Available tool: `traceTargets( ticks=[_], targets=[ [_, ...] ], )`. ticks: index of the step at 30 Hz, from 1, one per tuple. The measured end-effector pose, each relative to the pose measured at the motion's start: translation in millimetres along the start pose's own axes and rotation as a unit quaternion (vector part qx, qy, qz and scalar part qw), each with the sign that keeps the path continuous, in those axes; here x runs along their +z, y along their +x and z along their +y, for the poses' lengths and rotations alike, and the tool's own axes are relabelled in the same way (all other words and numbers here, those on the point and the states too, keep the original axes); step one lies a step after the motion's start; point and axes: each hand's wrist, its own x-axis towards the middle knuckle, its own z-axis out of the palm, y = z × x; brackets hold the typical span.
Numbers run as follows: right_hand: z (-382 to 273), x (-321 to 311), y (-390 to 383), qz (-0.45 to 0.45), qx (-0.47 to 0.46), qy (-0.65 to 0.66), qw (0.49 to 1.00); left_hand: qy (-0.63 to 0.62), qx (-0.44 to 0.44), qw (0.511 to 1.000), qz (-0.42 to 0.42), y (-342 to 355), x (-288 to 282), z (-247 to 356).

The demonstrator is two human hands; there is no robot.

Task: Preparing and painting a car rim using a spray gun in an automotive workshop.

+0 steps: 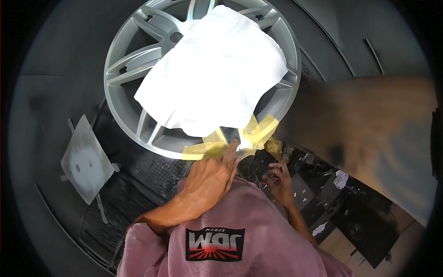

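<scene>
One grey square panel (86, 159), sprayed pale in its middle, lies at our far left on the dark ribbed floor (138, 180). Just right of it stands the silver alloy wheel (134, 64), its slim spokes fanning out from the hub, with the rim facing us. A white sheet of paper (217, 74) covers most of the wheel's centre and right half, crumpled slightly at the edges. Strips of yellow masking tape (210, 148) run along the lower rim, where the sheet's bottom edge meets the metal, and further strips (260, 129) cross each other a little to the right.

Our left hand (210, 177) reaches up to the rim with its fingers held together and pressed flat on the tape, clamped on nothing. Our right hand (277, 177) sits lower, just right of it, fingers curled inward near the tape ends; we cannot tell whether that grip pinches anything. A pink shirt (217, 240) fills the lower middle. To the right runs a brown blurred surface (369, 124), with dark clutter and white scraps (340, 179) below it.
</scene>
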Motion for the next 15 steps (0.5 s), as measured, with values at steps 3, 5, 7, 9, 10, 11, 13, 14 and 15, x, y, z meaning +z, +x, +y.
traceTargets(
  ticks=[3, 5, 7, 9, 10, 11, 13, 14, 15],
  targets=[
    [-23.9, -13.2, 10.9, -0.018, 0.080, 0.007, 0.997, 0.019, 0.034, 0.999, 0.018, -0.3, 4.4, -1.3],
    [-48.4, -17.0, 21.2, 0.020, 0.163, 0.258, 0.952, 0.025, 0.034, 0.999, 0.006, -2.0, 4.7, -0.5],
    [-59.6, -27.2, 26.3, 0.020, 0.180, 0.246, 0.952, 0.028, 0.037, 0.999, -0.006, -1.1, 7.6, -1.8],
    [-67.7, -34.4, 30.7, -0.001, 0.195, 0.270, 0.943, 0.062, 0.075, 0.995, 0.022, -0.5, 8.3, -3.6],
    [-72.4, -36.8, 31.7, 0.002, 0.196, 0.269, 0.943, 0.060, 0.077, 0.995, 0.021, -0.5, 7.4, -2.1],
    [-77.4, -37.2, 33.5, -0.001, 0.177, 0.302, 0.937, 0.029, 0.060, 0.998, 0.003, -1.3, 4.1, -0.1],
    [-87.7, -37.5, 35.3, -0.006, 0.157, 0.333, 0.930, -0.003, 0.041, 0.999, -0.014, -2.2, -1.9, 2.3],
    [-93.0, -38.2, 35.4, -0.019, 0.165, 0.338, 0.926, -0.033, 0.037, 0.998, -0.027, -2.1, -4.2, 3.3],
    [-98.6, -38.3, 35.9, -0.032, 0.173, 0.343, 0.923, -0.063, 0.032, 0.997, -0.040, -2.1, -5.6, 3.6]
  ],
)
